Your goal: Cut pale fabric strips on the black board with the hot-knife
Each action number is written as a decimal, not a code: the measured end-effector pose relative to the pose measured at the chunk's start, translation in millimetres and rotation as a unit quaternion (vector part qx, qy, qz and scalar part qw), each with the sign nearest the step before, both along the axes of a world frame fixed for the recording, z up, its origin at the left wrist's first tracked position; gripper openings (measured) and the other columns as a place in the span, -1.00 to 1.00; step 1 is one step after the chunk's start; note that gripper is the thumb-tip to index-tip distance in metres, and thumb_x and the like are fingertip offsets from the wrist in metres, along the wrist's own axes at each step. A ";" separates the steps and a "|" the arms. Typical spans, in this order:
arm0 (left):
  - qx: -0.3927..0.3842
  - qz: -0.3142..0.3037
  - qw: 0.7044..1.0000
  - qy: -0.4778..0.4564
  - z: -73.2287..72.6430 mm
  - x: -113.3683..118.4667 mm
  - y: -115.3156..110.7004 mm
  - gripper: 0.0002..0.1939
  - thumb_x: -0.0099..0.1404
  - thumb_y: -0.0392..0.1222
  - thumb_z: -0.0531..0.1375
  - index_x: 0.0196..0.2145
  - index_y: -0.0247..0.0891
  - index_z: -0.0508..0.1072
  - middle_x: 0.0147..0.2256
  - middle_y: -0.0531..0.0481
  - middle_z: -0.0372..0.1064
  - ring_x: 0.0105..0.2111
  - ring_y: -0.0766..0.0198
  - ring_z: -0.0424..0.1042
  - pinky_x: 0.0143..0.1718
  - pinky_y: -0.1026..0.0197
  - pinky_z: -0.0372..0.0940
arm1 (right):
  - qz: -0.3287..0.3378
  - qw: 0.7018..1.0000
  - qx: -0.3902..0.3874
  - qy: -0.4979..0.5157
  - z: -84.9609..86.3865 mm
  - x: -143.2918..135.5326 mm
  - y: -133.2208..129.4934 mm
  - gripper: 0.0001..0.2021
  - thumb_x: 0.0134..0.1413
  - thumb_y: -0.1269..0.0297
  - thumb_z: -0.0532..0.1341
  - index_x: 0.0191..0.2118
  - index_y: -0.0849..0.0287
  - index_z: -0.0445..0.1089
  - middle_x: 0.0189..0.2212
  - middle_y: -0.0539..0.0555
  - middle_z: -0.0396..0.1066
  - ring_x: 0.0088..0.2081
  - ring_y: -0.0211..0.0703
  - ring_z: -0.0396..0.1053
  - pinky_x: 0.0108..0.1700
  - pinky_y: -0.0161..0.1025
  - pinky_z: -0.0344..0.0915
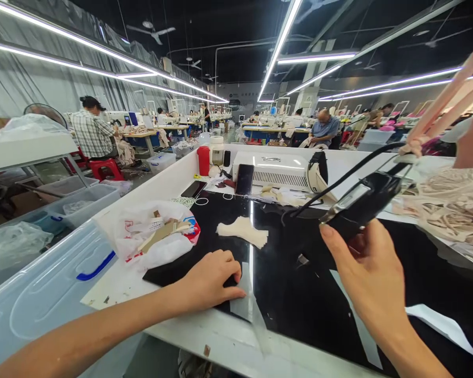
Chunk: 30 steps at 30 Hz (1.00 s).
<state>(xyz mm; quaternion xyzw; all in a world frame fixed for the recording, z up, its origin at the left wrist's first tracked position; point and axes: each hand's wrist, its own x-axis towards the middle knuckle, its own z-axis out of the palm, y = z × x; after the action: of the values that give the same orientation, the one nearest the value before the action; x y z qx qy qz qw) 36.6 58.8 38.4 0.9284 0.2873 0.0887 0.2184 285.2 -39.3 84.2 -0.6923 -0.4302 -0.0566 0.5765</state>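
My right hand (366, 262) is wrapped round a black corded clipper (364, 202), raised above the right side of the black tabletop (295, 294). Its cable runs up behind it. On the left, my left hand (216, 278) rests at the near edge of the black surface, fingers bent, thumb on a translucent strip (246, 302). Whether the fingers grip the strip is unclear. Beyond that hand lies a cream fabric piece (243, 231), touched by neither hand. A small dark scrap (302, 259) sits between the hands.
A white plastic bag (153, 241) with scraps stands at the left. At the back are a phone (244, 179), a red container (203, 160) and a white machine (271, 169). Cream straps (453, 202) are heaped at right. People sit at far tables.
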 end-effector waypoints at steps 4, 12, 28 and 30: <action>-0.040 -0.007 0.999 -0.019 -1.0 1.6 -4.8 -0.93 0.33 -0.19 0.32 -0.29 -0.19 0.50 -0.19 0.05 0.37 -0.14 0.23 0.36 -0.11 0.25 0.21 | 0.021 0.991 0.105 0.085 -6.6 -3.6 -12.3 -0.23 0.04 -0.09 0.39 0.32 -0.10 0.13 -0.04 0.09 0.27 -0.33 -0.15 0.29 -0.18 -0.08 0.33; -0.008 -0.068 0.997 -0.021 13.2 7.7 -20.0 -0.99 0.39 -0.23 0.23 -0.24 -0.18 0.46 -0.33 0.13 0.47 -0.34 0.30 0.44 -0.31 0.32 0.15 | 0.306 0.932 -0.013 -0.193 -35.3 -33.4 -17.6 -0.74 0.37 0.19 0.11 0.11 -0.08 0.35 -0.01 0.04 0.47 -0.04 -0.12 0.46 0.01 -0.19 0.38; -0.258 -0.041 0.942 -0.209 26.2 -3.2 -17.9 -0.71 0.25 -0.22 0.31 -0.07 -0.21 0.40 -0.36 0.12 0.39 -0.36 0.37 0.36 -0.30 0.32 0.20 | 0.489 0.827 -0.249 0.121 -36.7 -51.8 3.8 -0.61 0.22 -0.17 0.19 -0.28 0.09 0.27 -0.45 -0.09 0.19 -0.39 -0.23 0.17 -0.31 -0.28 0.17; -0.348 -0.006 0.903 -0.254 17.1 -0.1 -15.3 -0.57 0.18 -0.22 0.37 -0.03 -0.23 0.35 -0.36 0.14 0.36 -0.37 0.39 0.34 -0.29 0.31 0.21 | 0.470 0.838 -0.240 0.140 -37.1 -50.6 6.4 -0.59 0.16 -0.18 0.23 -0.34 0.09 0.25 -0.48 -0.11 0.15 -0.42 -0.25 0.15 -0.35 -0.29 0.14</action>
<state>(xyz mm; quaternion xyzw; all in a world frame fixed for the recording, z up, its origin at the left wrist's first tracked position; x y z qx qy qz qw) 36.6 43.5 55.5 0.7411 0.2295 0.2148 0.5932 234.7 -33.0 47.1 -0.5240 -0.6191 0.4237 0.4033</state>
